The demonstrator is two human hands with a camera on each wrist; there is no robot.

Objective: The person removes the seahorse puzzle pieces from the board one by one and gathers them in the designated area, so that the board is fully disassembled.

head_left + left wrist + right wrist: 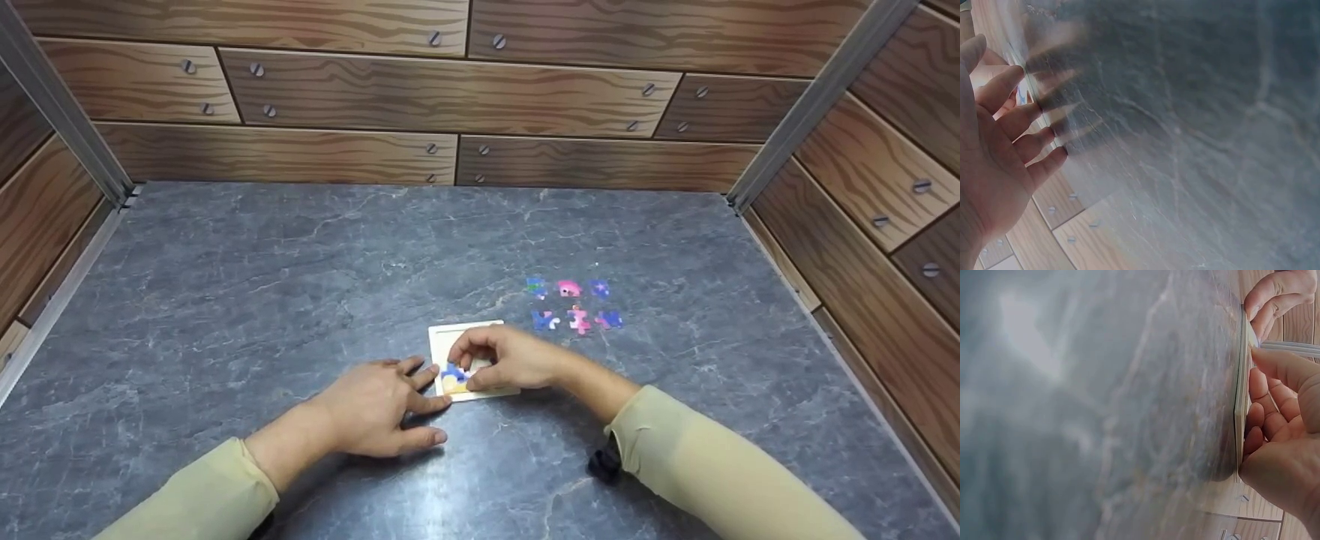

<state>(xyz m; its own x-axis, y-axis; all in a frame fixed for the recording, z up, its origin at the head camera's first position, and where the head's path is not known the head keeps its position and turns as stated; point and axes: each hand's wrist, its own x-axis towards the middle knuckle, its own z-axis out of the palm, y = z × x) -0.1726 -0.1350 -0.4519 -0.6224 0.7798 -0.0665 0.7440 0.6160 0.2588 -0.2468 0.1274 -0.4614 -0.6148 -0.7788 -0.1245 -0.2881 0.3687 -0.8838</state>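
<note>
A small pale puzzle tray (441,341) lies on the grey marbled table, with blue, white and yellow puzzle pieces (453,381) in its lower left part. My left hand (379,405) rests flat beside it, fingers spread and two fingertips at the tray's left edge. The left wrist view shows the left fingers (1027,119) extended along the table surface. Over the tray, my right hand (517,358) curls its thumb and fingers about a blue and white puzzle piece, partly hidden by the hand. In the right wrist view the right thumb (1283,365) presses down close at the tray's surface.
Beyond the tray to the right, several loose pink and blue puzzle pieces (577,321) lie in two rows. Wood-patterned walls (360,90) with metal corner posts (817,112) enclose the table at the back and sides.
</note>
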